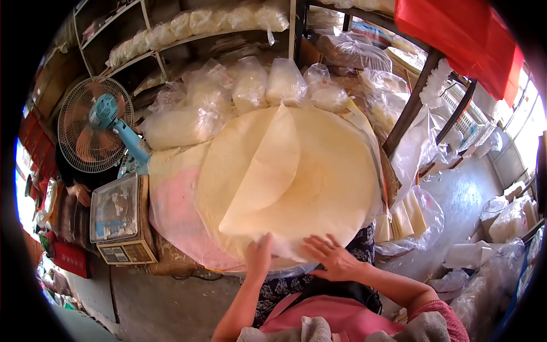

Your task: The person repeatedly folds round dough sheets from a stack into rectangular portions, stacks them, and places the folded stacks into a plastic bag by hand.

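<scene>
A large stack of round, thin cream sheets (342, 171) spreads before me. Part of the top sheet is folded over as a pointed flap (265, 171), its tip towards the far edge. My left hand (259, 255) has its fingers curled on the near edge of the sheet and appears to pinch it. To its right, my right hand (331, 258) lies palm down on the near rim with its fingers spread. Between the two hands the sheet's edge is rumpled. A pink cloth or sheet (179, 209) shows beneath the stack on the left.
A blue table fan (104, 115) and a weighing scale (115, 209) stand at left. Another person's hand (80, 194) is beside the scale. Filled clear plastic bags (286, 81) line the back. Cream folded sheets (404, 216) lie in plastic at right, past a dark post (412, 102).
</scene>
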{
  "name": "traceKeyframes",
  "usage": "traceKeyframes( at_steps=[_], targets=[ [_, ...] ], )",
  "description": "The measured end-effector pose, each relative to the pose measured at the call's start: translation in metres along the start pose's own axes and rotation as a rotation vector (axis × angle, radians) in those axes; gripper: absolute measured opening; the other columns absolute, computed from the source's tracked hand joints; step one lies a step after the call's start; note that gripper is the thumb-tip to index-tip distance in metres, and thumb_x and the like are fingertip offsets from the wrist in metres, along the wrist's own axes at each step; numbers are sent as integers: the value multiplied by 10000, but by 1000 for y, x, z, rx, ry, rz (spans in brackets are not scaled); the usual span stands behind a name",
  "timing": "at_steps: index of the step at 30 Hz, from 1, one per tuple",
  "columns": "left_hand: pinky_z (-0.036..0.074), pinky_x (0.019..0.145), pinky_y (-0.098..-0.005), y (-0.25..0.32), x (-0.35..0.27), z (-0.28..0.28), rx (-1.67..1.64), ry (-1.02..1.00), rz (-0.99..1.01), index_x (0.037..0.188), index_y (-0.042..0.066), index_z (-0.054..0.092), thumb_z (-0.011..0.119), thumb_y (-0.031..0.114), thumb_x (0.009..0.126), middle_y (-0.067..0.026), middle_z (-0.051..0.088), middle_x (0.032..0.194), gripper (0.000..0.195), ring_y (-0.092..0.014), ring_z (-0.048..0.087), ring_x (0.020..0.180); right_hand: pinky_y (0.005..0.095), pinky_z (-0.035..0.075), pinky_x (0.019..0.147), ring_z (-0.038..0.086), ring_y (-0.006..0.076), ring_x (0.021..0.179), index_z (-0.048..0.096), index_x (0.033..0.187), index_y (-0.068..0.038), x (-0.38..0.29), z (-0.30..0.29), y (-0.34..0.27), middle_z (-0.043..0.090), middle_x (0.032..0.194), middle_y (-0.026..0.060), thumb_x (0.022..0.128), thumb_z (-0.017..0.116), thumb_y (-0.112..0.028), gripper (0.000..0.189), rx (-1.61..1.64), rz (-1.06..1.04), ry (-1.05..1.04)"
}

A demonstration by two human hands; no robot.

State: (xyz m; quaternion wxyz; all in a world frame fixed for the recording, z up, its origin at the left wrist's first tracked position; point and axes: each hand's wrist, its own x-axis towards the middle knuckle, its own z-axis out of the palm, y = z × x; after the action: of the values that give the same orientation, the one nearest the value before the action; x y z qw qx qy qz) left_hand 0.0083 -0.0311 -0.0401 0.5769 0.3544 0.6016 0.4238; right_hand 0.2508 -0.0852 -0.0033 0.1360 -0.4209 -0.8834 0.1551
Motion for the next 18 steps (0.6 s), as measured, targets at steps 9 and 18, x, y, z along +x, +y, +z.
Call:
traceKeyframes(
  at_steps=[9, 18],
  targets=[
    [529, 737, -299, 101, -29, 2, -128, -122, 416, 955, -51, 705, 677, 227, 912, -80, 714, 926, 283, -154, 663, 819, 529, 239, 1147, 399, 313, 1373, 499, 1374, -79, -36, -22, 65, 486, 1422, 131, 686, 552, 79, 709, -124, 263, 391],
    [505, 792, -344, -32, -9, -141, 271, 437, 338, 1260, -41, 516, 699, 113, 802, -174, 576, 1218, 516, -251, 611, 1014, 553, 284, 1116, 577, 219, 1191, 688, 1064, -140, -37, -45, 58, 652, 1141, 15, 715, 618, 32, 395, -219, 41, 327]
  ],
)
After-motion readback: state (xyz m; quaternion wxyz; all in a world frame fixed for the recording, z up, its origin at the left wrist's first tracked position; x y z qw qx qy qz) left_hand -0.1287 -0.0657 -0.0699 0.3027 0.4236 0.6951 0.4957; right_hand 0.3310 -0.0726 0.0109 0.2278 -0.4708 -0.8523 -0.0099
